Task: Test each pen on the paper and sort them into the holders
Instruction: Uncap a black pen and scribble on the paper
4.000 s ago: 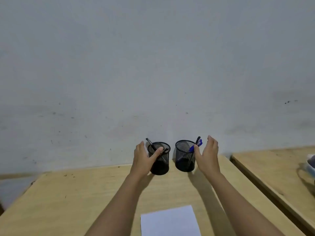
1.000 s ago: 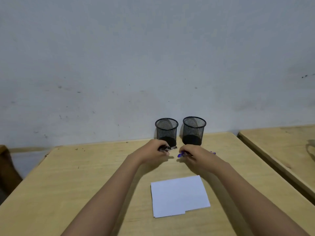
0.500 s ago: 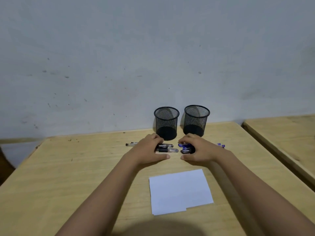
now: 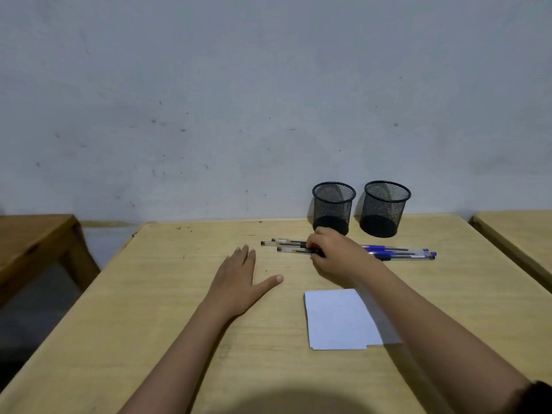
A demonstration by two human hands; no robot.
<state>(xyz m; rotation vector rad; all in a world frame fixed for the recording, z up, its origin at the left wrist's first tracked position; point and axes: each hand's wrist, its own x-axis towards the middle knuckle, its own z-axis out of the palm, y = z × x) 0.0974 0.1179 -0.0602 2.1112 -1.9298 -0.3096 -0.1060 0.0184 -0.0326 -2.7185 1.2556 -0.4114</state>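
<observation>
A: Count?
B: 2 mesh holders [image 4: 334, 208] [image 4: 384, 208], 1 paper sheet [image 4: 340, 319], 3 black pens [image 4: 286, 245], blue pens [image 4: 397, 253] about 3 (overlapping, hard to split).
A: Hands?
B: 2 [image 4: 239, 279] [image 4: 339, 254].

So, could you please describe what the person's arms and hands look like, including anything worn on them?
Both forearms are bare down to the wrists. The left hand and right hand carry no gloves, and no rings, watch or bracelet show. The one piece of clothing visible is a dark sleeve edge on the right arm, at the bottom right corner of the picture. No markings can be made out.
</observation>
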